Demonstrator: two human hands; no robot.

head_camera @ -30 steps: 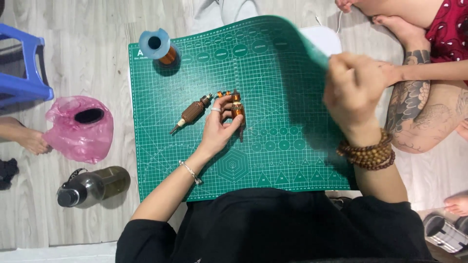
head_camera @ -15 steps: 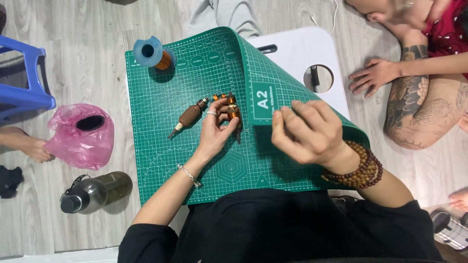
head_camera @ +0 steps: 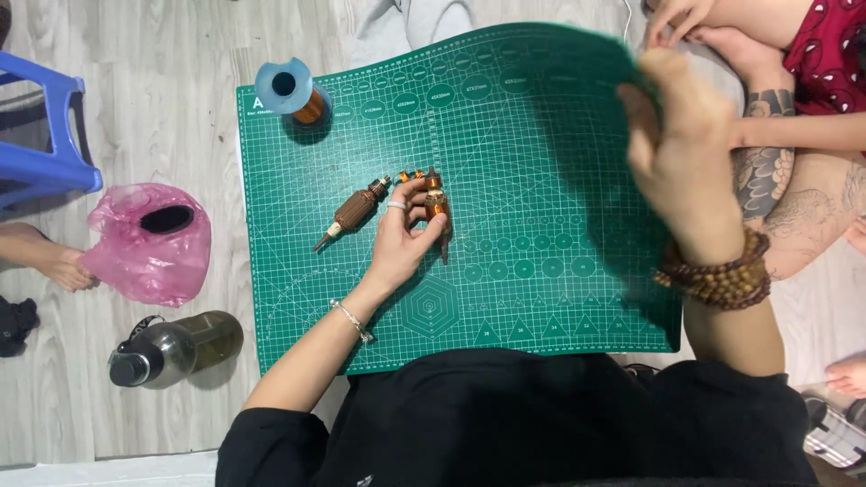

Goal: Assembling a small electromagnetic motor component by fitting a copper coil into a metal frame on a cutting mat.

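The right hand (head_camera: 677, 153) pinches the upper right corner of the green cutting mat (head_camera: 505, 180), which lies on the floor and bends like a light, flexible sheet. The left hand (head_camera: 406, 239) presses a small motor armature (head_camera: 436, 200) onto it; this looks rigid and dense, best gripped at the core.

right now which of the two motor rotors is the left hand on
The right-hand rotor, under the left hand's fingers; the brown-wrapped rotor lies untouched beside it.

Pale wood floor (head_camera: 180, 108), green cutting mat (head_camera: 505, 271), pink bag (head_camera: 149, 242), bottle (head_camera: 176, 347), blue stool (head_camera: 45, 135)
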